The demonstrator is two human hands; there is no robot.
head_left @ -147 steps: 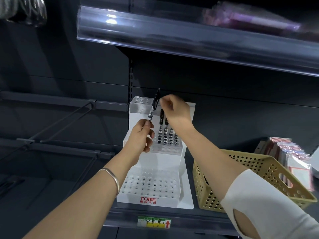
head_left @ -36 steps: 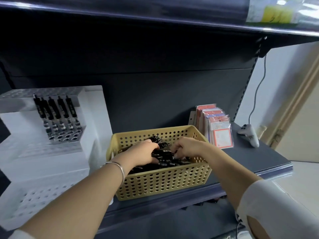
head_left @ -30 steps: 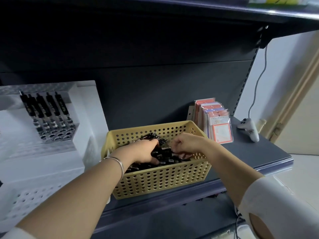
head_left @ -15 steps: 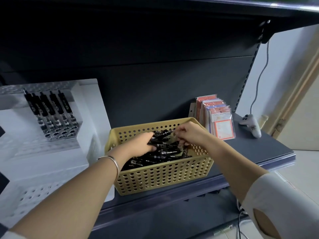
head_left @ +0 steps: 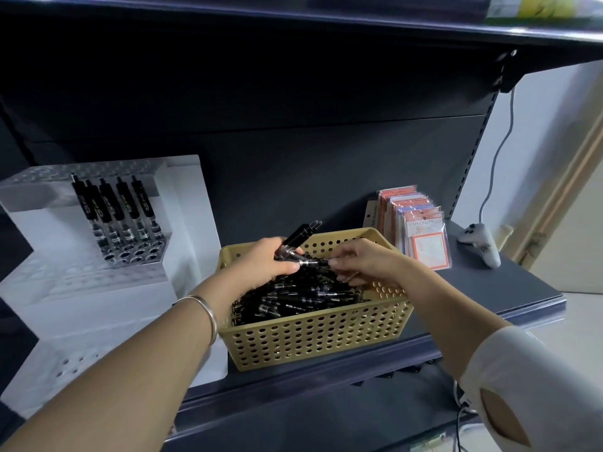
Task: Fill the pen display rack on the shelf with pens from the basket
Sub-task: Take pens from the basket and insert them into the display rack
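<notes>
Pens point(head_left: 300, 236) bunched in L hand point(head_left: 261, 262); R hand point(head_left: 365, 262) pinches one over basket point(head_left: 313, 337); card packs point(head_left: 424, 243) beside.

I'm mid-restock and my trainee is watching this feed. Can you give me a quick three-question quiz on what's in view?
1. True or false: on the shelf, the basket stands to the camera's right of the pen rack.
2. The left hand grips: A) nothing B) a bunch of pens C) scissors.
3. Fill in: the right hand pinches a single ___ above the basket.
Key: 1 true; 2 B; 3 pen.
</notes>
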